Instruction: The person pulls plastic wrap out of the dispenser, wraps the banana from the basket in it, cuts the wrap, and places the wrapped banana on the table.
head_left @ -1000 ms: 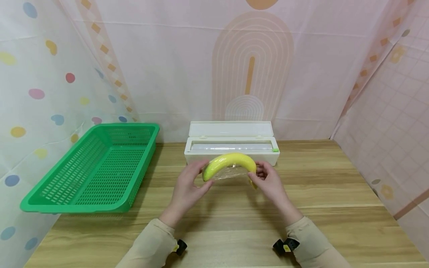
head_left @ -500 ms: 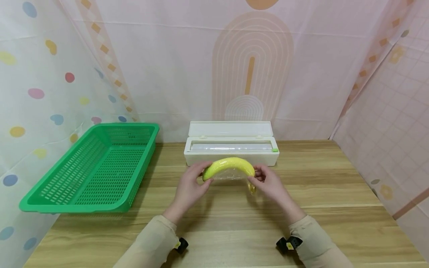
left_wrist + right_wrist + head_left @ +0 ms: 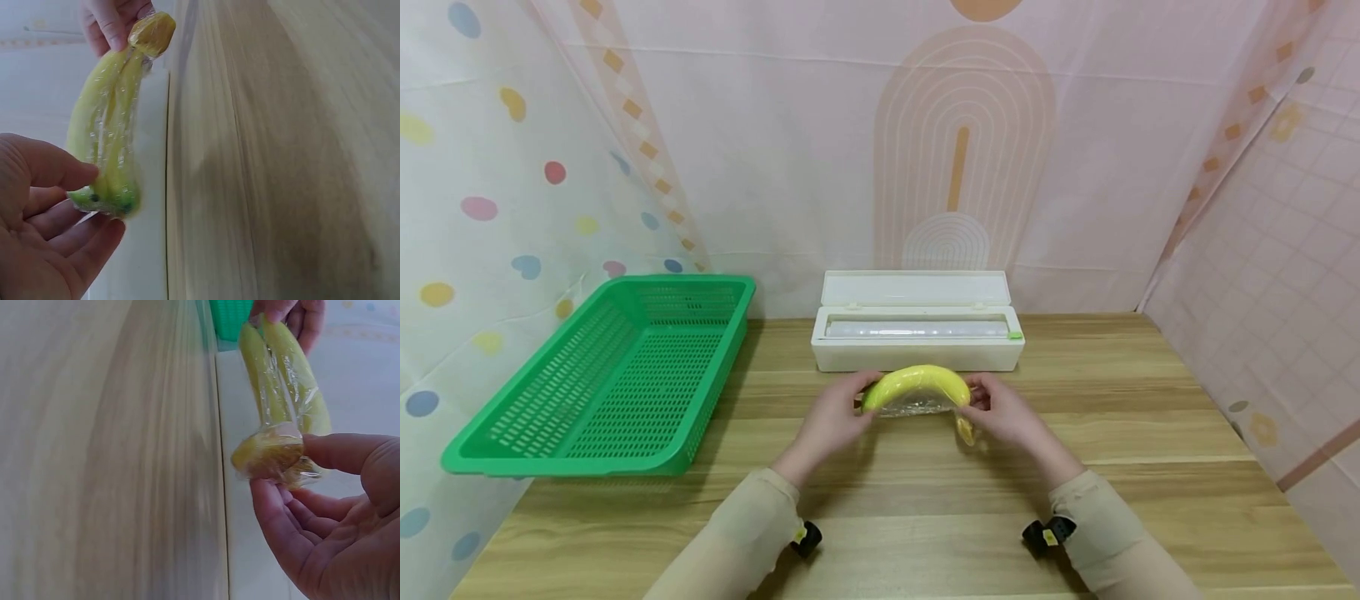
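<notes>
A small bunch of yellow bananas (image 3: 925, 377), wrapped in clear cling film (image 3: 917, 406), is held over the table in front of the white box. My left hand (image 3: 833, 422) pinches the green-tipped end; in the left wrist view its thumb lies on the film and the fingers are behind the tips (image 3: 115, 203). At the other end, my right hand (image 3: 1007, 414) grips the bunch beside the brownish stem (image 3: 269, 453). The wrist views show creased, shiny film along the fruit and over the stem.
Behind the bananas stands a white cling film dispenser (image 3: 917, 357), lid (image 3: 916, 288) raised, with a film roll (image 3: 917, 329) inside and a green slider (image 3: 1015, 336) at its right. A green perforated basket (image 3: 681, 461) sits at the left on the wooden table (image 3: 1150, 467). Patterned curtains enclose the back and sides.
Both hands have brought the wrapped bananas slightly lower and nearer, away from the dispenser. More of the stem now shows below the right hand. Both hands keep their hold.
</notes>
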Demonstrator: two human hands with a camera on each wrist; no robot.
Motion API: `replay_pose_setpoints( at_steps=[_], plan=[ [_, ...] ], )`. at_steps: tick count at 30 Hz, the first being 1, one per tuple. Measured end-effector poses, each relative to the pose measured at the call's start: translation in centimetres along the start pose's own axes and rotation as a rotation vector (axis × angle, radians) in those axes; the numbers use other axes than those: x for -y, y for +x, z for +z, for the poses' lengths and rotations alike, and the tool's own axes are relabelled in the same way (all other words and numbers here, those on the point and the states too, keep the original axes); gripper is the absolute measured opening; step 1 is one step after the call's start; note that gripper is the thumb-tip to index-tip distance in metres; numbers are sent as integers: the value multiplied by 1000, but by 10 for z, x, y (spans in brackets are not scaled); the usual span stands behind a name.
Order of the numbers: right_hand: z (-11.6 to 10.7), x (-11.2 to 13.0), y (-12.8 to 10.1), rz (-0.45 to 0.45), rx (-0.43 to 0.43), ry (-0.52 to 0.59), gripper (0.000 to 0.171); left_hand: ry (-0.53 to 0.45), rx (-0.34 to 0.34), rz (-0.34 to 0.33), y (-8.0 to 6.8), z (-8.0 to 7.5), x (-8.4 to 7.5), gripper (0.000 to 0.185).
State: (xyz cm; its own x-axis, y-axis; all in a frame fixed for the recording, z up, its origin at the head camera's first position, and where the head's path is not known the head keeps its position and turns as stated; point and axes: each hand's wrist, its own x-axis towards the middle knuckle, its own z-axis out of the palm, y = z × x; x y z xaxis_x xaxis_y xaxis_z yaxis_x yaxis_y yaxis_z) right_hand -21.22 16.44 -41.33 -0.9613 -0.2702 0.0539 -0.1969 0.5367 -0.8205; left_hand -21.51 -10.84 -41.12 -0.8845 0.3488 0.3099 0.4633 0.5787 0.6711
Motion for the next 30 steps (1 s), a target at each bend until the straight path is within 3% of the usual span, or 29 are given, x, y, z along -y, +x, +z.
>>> replay_pose_setpoints(
  at_steps=[8, 13, 20, 30],
  plan=[
    [0, -8, 6, -16, 91, -42, 39, 12, 72, -23, 4, 3, 2, 52],
    [2, -11, 5, 2, 112, -62, 43, 77, 72, -8, 4, 5, 7, 50],
    [2, -11, 7, -60, 137, -102, 33, 124, 68, -4, 3, 7, 10, 47],
    [-4, -5, -1, 23, 84, -124, 48, 117, 75, -38, -2, 0, 10, 46]
  ],
)
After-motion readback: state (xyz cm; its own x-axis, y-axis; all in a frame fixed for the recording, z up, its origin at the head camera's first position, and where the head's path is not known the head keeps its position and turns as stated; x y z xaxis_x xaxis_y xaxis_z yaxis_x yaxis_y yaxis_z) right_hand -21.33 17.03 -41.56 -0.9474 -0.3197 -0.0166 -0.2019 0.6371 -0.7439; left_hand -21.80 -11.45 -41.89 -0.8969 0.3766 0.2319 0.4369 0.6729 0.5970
